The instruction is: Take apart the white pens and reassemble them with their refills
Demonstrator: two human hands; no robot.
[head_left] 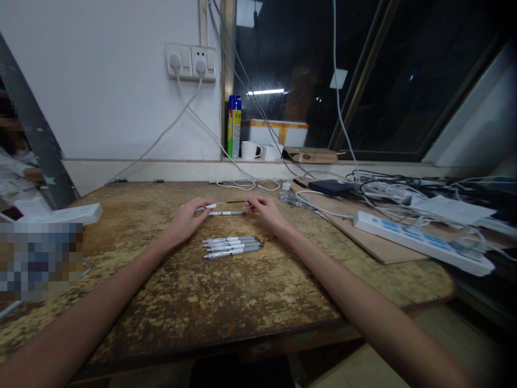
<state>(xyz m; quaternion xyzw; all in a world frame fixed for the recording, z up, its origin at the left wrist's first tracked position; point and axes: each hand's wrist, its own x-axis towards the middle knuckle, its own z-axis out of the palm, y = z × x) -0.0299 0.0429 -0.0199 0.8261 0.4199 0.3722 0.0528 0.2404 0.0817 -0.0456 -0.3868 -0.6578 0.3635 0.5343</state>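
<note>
My left hand (pixel 189 216) pinches a white-and-grey pen barrel (pixel 210 206) over the far part of the worn wooden table (pixel 194 296). Opposite it, the fingers of my right hand (pixel 263 209) are closed on a grey pen part, and a thin dark pen refill (pixel 236 202) points from it towards the left hand. A gap separates the two parts. One whole pen (pixel 226 213) lies crosswise on the table just below the hands. Nearer to me, several grey-and-white pens (pixel 232 249) lie side by side in a row.
A white power strip (pixel 420 242) and tangled cables rest on a brown board (pixel 363 237) at right. Another power strip (pixel 81 214) is at the left edge. A spray can (pixel 234 126) and a white mug (pixel 251 150) stand on the sill. Crumpled clear plastic (pixel 294 200) lies beyond my right hand.
</note>
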